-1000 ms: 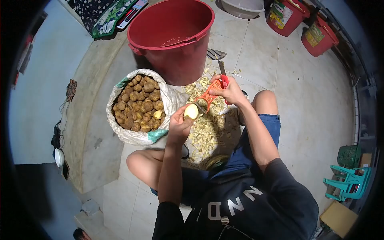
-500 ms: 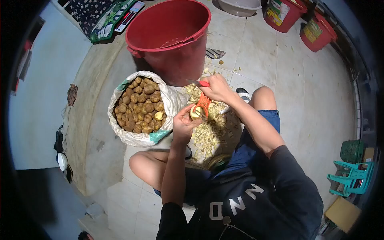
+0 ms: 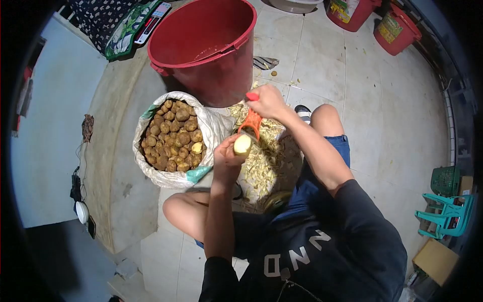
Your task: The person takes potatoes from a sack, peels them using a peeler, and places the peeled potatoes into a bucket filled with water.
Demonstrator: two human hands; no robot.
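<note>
My left hand (image 3: 225, 158) is closed around a potato (image 3: 242, 144) whose pale, peeled flesh faces up. Just above it, my right hand (image 3: 267, 102) grips an orange peeler (image 3: 251, 122), its wide head close to the potato's upper edge. A red handle end (image 3: 252, 96) also sticks out of the right fist. Beneath both hands, a thick layer of peelings (image 3: 264, 176) covers the floor. To the left stands a white sack (image 3: 219, 128) full of unpeeled potatoes (image 3: 173, 136), with one partly pared potato (image 3: 197, 148) on top.
A large red tub (image 3: 216, 80) stands beyond the sack. Farther back are a pale basin (image 3: 294, 6) and red buckets (image 3: 395, 32). A striped cloth (image 3: 265, 63) lies behind the peelings. At right sit a teal stool (image 3: 445, 216) and a green basket (image 3: 445, 181).
The potato has turned, showing more pale flesh. The peeler has shifted from across the potato to its upper edge. The knife blade that showed by my right hand is no longer distinct.
</note>
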